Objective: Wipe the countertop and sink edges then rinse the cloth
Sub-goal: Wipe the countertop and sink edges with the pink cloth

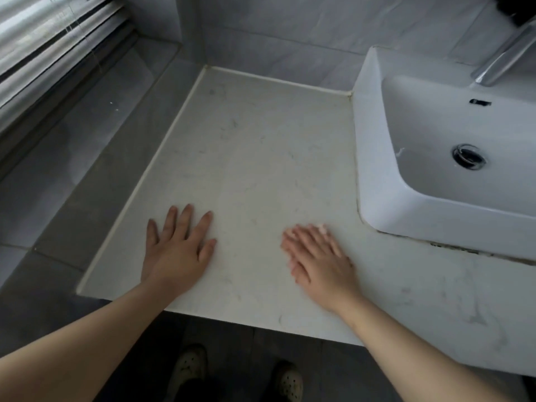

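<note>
A pale marbled countertop [249,146] fills the middle of the view. My left hand [178,248] lies flat on it near the front left edge, fingers spread, holding nothing. My right hand [317,258] rests flat on the counter to the right, fingers extended and slightly blurred, also holding nothing. A white rectangular sink [374,158] sits on the counter at the right, with a round drain [469,156] in its basin. A chrome faucet [499,62] hangs over the sink's back edge. No cloth is in view.
Grey tiled walls [290,33] back the counter. A window with blinds [43,39] and a dark tiled ledge [87,134] lie to the left. Below the counter's front edge are dark floor and my two shoes [188,369].
</note>
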Motion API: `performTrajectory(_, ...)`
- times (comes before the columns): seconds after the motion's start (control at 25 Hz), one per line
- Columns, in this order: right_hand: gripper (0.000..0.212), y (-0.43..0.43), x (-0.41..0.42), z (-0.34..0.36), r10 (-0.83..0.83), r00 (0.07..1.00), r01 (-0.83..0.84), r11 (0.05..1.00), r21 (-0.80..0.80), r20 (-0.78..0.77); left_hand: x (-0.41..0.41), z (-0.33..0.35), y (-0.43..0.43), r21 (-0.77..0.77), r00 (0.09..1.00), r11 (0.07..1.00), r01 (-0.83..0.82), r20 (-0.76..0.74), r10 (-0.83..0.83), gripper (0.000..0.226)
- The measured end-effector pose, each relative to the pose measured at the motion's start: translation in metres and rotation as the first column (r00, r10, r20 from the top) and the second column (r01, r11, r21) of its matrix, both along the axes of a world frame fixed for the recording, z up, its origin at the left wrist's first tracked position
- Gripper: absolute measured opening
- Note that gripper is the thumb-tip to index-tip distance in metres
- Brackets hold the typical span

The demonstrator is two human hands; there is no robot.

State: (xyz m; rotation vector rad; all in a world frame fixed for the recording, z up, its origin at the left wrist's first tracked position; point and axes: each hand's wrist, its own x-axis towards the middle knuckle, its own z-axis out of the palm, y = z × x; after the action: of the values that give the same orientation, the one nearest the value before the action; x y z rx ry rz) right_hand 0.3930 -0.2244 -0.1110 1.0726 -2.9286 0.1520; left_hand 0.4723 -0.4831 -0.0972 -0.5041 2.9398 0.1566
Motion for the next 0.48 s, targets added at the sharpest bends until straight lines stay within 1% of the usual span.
performTrajectory(0.04, 0.046, 0.002, 0.000, 0.002, 0.070, 0.997, -0.070, 0.997, 0.006, 0.018, 0.000, 0.001, 0.001, -0.003, 1.000, 1.000, 0.008, -0.008, -0.008, 0.074)
performTrajectory(0.08, 0.045, 0.010, -0.006, 0.004, 0.077, 0.997, -0.077, 0.997, 0.007, 0.032, -0.002, 0.000, 0.004, -0.005, 0.999, 0.999, 0.038, -0.011, -0.038, 0.074)
performTrajectory(0.16, 0.047, 0.034, -0.017, 0.008, -0.014, 1.000, 0.016, 0.998, 0.067, -0.026, -0.011, 0.000, 0.026, 0.019, 0.984, 0.984, 0.176, -0.037, -0.175, 0.072)
performTrajectory(0.24, 0.056, 0.056, -0.019, 0.017, -0.088, 0.995, 0.094, 0.975, 0.199, -0.036, -0.025, -0.001, 0.065, 0.042, 0.948, 0.949, 0.311, -0.080, -0.307, 0.069)
performTrajectory(0.28, 0.063, 0.065, -0.017, 0.021, -0.109, 0.994, 0.103, 0.958, 0.268, 0.008, -0.033, -0.003, 0.084, 0.053, 0.938, 0.938, 0.343, -0.078, -0.338, 0.071)
performTrajectory(0.32, 0.070, 0.072, -0.014, 0.023, -0.137, 0.989, 0.116, 0.948, 0.296, 0.053, -0.039, -0.004, 0.098, 0.065, 0.942, 0.941, 0.332, -0.077, -0.327, 0.073)
performTrajectory(0.4, 0.075, 0.080, -0.004, 0.018, -0.263, 0.953, 0.225, 0.947, 0.229, 0.148, -0.047, -0.003, 0.112, 0.046, 0.958, 0.957, 0.285, -0.060, -0.282, 0.075)
performTrajectory(0.44, 0.074, 0.078, 0.002, 0.016, -0.303, 0.940, 0.272, 0.944, 0.187, 0.159, -0.047, -0.003, 0.111, 0.031, 0.959, 0.960, 0.279, -0.053, -0.278, 0.074)
performTrajectory(0.48, 0.069, 0.077, 0.006, 0.013, -0.328, 0.940, 0.316, 0.942, 0.115, 0.099, -0.046, -0.005, 0.110, 0.024, 0.959, 0.959, 0.282, -0.050, -0.280, 0.074)
